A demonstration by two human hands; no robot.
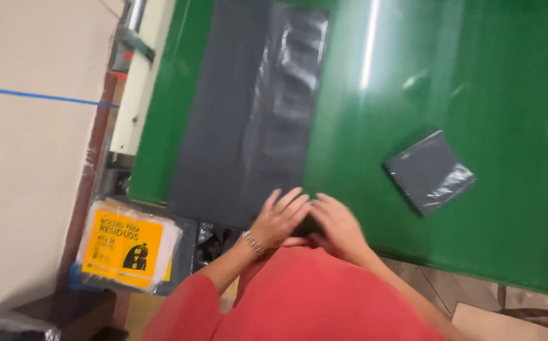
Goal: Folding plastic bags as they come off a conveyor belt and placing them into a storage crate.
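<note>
Your left hand (pixel 280 218) and right hand (pixel 337 226) meet at the worktop's (pixel 514 95) near edge, each grip pinching the near end of the long grey bag (pixel 249 113). A folded bag (pixel 428 170) lies farther right.

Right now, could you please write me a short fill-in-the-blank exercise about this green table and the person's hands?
1. Both hands, left and right, rest on the near end of a long grey ____ sheet.
2. The table is ____ in colour.
3. A bracelet is on the ____ wrist.
4. The folded grey bag lies to the ____ of the sheet.

Missing words: plastic; green; left; right
</note>
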